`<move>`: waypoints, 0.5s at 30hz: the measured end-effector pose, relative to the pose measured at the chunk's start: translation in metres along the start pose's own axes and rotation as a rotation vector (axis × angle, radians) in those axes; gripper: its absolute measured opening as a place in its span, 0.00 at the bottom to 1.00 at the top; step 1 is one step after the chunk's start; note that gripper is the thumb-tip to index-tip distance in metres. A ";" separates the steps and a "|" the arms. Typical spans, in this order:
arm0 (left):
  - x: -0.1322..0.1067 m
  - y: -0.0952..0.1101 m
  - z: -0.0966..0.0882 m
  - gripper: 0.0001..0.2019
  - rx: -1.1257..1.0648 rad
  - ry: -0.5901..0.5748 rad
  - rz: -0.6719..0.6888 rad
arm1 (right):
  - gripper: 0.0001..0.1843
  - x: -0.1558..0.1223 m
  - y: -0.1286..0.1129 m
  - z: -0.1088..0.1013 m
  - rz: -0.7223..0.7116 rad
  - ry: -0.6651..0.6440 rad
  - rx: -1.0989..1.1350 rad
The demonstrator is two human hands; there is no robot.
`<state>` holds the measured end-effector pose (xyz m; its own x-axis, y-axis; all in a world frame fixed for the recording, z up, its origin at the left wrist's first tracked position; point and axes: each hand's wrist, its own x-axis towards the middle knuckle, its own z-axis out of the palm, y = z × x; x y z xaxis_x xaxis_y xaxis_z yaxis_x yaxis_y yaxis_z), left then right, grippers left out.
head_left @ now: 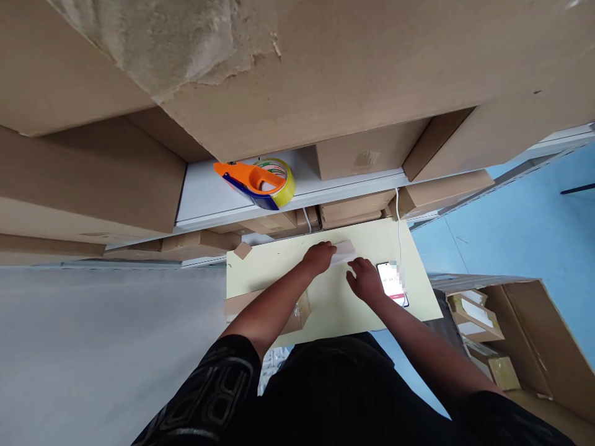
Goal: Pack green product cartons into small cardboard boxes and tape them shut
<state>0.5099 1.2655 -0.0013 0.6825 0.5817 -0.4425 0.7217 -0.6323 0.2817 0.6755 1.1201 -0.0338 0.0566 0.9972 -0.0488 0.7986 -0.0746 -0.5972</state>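
- The left hand lies curled on one end of a small flat white paper piece on the pale yellow tabletop; I cannot tell whether its grip pinches or only presses
- The right hand is just beside the piece, loose-fingered, holding nothing
- The orange tape dispenser sits untouched on the white shelf; the work looks barely begun

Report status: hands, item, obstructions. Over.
Left hand on white flat item, right hand beside it. Item flat on yellow table. Phone close by right hand; tape dispenser on shelf.
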 end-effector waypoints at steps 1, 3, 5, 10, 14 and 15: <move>0.000 0.001 -0.002 0.16 0.011 0.008 0.048 | 0.20 0.003 0.000 0.002 -0.060 -0.027 -0.038; 0.002 0.005 -0.007 0.16 0.035 0.023 0.142 | 0.19 0.005 0.001 0.007 -0.119 -0.070 -0.071; 0.004 0.008 -0.013 0.16 0.040 0.031 0.203 | 0.17 0.004 0.004 0.013 -0.066 -0.036 -0.066; 0.007 0.024 -0.022 0.16 0.027 0.124 0.352 | 0.24 0.015 0.010 0.019 0.174 0.200 0.042; 0.005 0.044 -0.020 0.16 -0.026 0.311 0.538 | 0.16 0.037 0.013 0.009 0.305 0.224 0.224; 0.005 0.047 -0.018 0.16 -0.048 0.358 0.550 | 0.14 0.040 0.015 0.005 0.366 0.240 0.265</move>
<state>0.5493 1.2476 0.0256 0.9437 0.3196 0.0855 0.2550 -0.8673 0.4275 0.6871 1.1593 -0.0489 0.4646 0.8765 -0.1261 0.5233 -0.3866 -0.7594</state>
